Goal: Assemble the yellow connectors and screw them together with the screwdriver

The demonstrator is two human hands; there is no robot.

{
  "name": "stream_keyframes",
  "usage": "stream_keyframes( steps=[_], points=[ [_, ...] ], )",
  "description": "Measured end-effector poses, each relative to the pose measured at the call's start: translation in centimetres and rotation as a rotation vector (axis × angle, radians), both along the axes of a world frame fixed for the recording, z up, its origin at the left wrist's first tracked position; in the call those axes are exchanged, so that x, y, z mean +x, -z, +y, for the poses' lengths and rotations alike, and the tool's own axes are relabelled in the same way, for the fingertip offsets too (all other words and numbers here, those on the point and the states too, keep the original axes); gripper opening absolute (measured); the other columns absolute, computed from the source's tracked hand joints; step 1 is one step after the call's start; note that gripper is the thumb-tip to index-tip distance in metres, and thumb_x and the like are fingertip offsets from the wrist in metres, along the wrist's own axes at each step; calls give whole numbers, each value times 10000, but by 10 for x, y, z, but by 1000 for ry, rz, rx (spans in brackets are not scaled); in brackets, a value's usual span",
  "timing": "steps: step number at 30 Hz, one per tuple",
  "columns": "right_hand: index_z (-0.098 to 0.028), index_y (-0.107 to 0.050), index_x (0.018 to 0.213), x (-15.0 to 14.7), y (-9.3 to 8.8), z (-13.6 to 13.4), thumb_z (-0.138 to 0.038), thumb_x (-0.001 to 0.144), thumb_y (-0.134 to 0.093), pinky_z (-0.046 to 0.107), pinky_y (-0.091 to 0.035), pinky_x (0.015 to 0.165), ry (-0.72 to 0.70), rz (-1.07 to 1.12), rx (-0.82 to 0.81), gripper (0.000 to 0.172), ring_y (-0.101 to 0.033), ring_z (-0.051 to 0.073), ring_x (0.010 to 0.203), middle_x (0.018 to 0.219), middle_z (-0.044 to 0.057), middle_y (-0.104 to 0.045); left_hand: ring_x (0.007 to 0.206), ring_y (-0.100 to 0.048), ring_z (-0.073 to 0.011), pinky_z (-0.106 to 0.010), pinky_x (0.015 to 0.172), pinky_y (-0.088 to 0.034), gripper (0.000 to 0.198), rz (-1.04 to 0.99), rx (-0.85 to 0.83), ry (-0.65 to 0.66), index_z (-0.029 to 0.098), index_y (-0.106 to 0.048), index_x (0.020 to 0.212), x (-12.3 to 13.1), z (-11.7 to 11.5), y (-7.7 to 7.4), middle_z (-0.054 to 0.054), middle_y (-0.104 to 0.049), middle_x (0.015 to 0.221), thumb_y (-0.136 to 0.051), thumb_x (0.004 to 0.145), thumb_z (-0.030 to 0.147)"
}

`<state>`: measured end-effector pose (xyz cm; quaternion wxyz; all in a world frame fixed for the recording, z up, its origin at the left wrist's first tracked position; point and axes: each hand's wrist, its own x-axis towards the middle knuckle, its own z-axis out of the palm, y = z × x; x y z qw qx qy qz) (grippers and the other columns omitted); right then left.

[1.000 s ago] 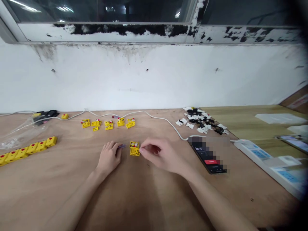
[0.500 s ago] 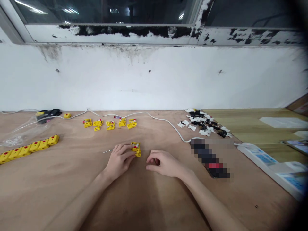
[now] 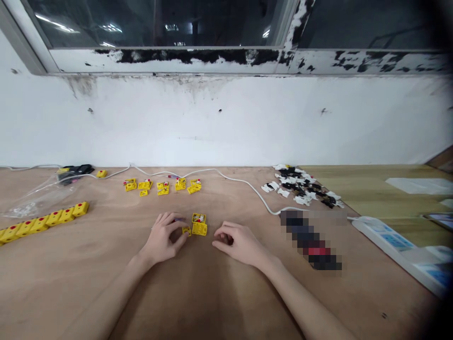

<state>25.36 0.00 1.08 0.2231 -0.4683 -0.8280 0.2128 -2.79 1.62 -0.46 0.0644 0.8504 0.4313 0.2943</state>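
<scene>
An opened yellow plastic case (image 3: 199, 228) with white and red parts inside lies on the wooden table between my hands. Just left of it, a small yellow piece (image 3: 187, 231) sits between the thumb and fingertips of my left hand (image 3: 163, 238), which is closed on it. My right hand (image 3: 240, 241) rests to the right of the case, apart from it. Its fingers are curled in toward the thumb, and whatever they hold, if anything, is hidden.
Several opened yellow cases (image 3: 163, 188) stand in a row behind. A line of closed yellow cases (image 3: 54, 217) is at left, by a clear plastic bag (image 3: 30, 205). Black and white pieces (image 3: 300, 184), a cable (image 3: 244, 178) and a power strip (image 3: 382, 236) lie to the right.
My left hand has moved left, away from the case, with the small yellow piece at its fingertips. My right hand has barely moved. The view has tilted slightly up.
</scene>
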Motion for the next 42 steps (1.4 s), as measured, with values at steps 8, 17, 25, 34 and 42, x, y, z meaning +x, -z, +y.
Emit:
stream_keyframes(
  steps=[8, 17, 25, 34, 42],
  points=[
    [-218, -722, 882, 5, 11, 13, -256, 946, -599, 295, -434, 769, 83, -73, 69, 143, -620, 191, 862, 875, 31, -659, 1001, -611, -286, -438, 839, -473, 153, 98, 77, -310, 252, -735, 936, -24, 18, 16, -66, -701, 1091, -599, 869, 266],
    [-229, -669, 1175, -4, 10, 10, -385, 960, -573, 300, -478, 752, 149, 288, 11, 282, -606, 177, 808, 999, 54, -657, 834, -650, -205, -335, 743, -487, 214, -65, 162, -171, 221, -689, 1094, 0, 3, 10, -66, -737, 967, -515, 996, 298],
    [-203, -711, 957, -37, 8, -8, -494, 912, -629, 314, -533, 807, 85, 833, -225, 305, -663, 201, 892, 961, 62, -708, 775, -657, -178, -318, 694, -482, 227, -120, 176, 103, 246, -662, 1179, 48, -25, 3, -56, -749, 939, -541, 987, 255],
    [-178, -632, 862, 2, 3, 29, -604, 712, -768, 207, -393, 399, 552, 1339, -321, 472, -531, 109, 448, 577, -29, -597, 1199, -580, -289, -474, 1020, -463, 478, 66, -120, 42, 281, -646, 1283, 1, 55, 1, -92, -635, 1310, -720, 811, 287],
    [-178, -655, 838, 16, 1, 37, -634, 696, -757, 179, -156, 355, 646, 1300, -245, 488, -239, 38, 363, 464, -105, -387, 1246, -555, -326, -544, 1047, -408, 311, 86, -225, 83, 337, -756, 1036, 11, 74, 6, -43, -630, 1347, -799, 728, 325]
  ],
)
